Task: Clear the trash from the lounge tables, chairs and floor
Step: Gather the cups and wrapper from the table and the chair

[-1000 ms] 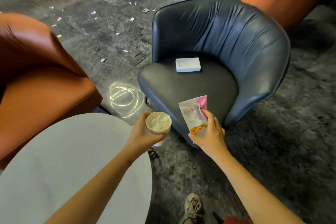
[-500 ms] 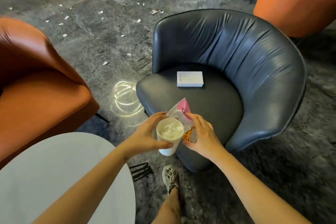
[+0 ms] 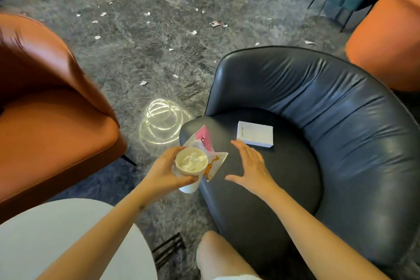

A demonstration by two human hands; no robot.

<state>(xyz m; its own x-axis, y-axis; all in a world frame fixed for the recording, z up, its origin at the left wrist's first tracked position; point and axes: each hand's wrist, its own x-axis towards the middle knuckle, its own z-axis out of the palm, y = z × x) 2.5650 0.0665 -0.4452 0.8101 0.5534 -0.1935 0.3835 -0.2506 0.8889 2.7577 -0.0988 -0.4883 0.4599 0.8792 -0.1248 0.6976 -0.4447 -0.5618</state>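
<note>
The carpet (image 3: 136, 63) is strewn with scraps (image 3: 143, 83). The wrapper (image 3: 205, 141) and cup (image 3: 191, 161) are now gripped by the left hand (image 3: 163, 173). The emptied right hand (image 3: 250, 166) is spread toward the box (image 3: 254, 137) at one o'clock.

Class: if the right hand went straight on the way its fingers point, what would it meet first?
Probably the white box on the dark chair: the open right hand points its fingers at the box's near edge, just short of it. Its height above the seat is unclear.
</note>
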